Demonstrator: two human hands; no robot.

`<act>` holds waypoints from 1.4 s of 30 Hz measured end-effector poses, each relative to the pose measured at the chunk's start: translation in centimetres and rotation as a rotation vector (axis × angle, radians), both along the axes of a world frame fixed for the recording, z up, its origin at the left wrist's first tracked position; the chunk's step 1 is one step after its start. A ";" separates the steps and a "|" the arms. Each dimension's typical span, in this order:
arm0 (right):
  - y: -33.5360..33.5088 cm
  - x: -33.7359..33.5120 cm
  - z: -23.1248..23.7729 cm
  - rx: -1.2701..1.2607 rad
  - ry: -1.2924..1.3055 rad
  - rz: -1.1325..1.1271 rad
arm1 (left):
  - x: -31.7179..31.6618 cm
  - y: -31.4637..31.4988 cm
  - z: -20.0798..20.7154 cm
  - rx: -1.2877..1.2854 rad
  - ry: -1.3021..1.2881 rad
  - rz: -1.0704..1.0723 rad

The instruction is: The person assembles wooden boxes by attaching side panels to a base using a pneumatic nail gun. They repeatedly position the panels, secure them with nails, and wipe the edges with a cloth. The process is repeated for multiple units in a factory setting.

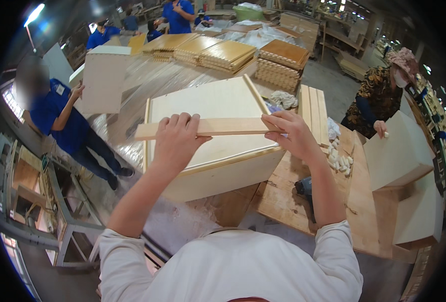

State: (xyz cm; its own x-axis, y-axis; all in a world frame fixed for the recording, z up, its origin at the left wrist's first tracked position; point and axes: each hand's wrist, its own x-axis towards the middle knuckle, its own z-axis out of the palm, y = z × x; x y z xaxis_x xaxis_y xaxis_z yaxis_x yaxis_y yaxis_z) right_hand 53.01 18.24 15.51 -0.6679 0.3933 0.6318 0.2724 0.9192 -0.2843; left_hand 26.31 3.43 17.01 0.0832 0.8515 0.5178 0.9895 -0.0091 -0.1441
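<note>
A pale wooden strip (pixel 230 126) lies across the top of a large light-coloured wooden box (pixel 223 176), over its recessed panel (pixel 198 100). Toward the strip's left end, my left hand (pixel 176 138) is closed over it, thumb on the near edge. My right hand (pixel 294 133) grips its right end close to the box's right rim (pixel 254 95). A white bead or cord (pixel 233 158) runs along the near inner edge of the panel. Whether the strip's underside touches the panel is hidden.
On the wooden workbench (pixel 283 201) at right lie a dark power tool (pixel 303 187), small white cylindrical pieces (pixel 340 160) and long boards (pixel 312 110). Panel stacks (pixel 282 58) stand behind. One person (pixel 64 116) at left holds a panel; another (pixel 381 95) works at right beside a box (pixel 399 151).
</note>
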 end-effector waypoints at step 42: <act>-6.4 -2.9 -4.8 0.155 -0.168 -0.023 | -5.4 -7.7 -5.5 -0.184 -0.234 -0.139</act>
